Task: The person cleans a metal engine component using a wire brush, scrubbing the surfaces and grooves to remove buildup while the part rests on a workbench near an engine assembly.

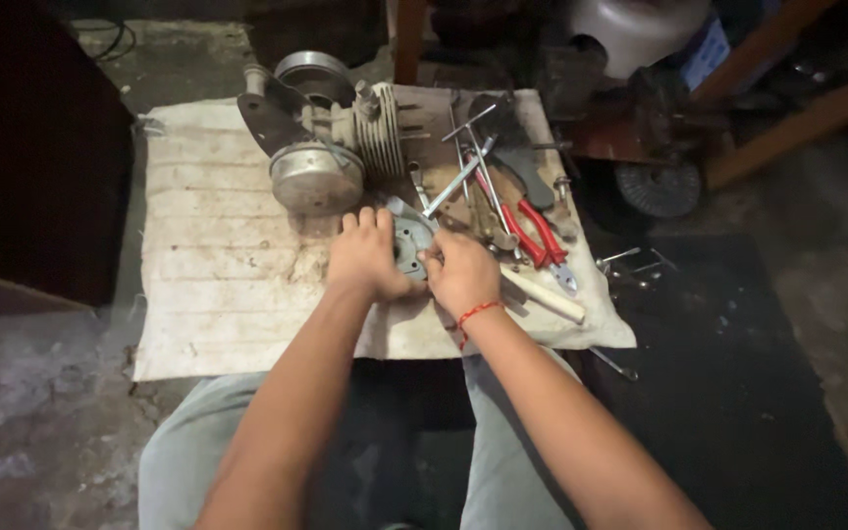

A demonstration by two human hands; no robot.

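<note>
head view: both hands meet on a round grey metal cover (410,238) lying flat on the dirty cloth (218,294), just near of the engine (331,147). the left hand (365,257) rests over its left edge, fingers pressed together. the right hand (461,272) pinches its right edge. the cover lies between the hands, equally near to both. red pliers (540,234) lie to the right.

arms: bare, no sleeves | right wrist: red thread bracelet (476,312) | legs: light grey trousers (184,461)
</note>
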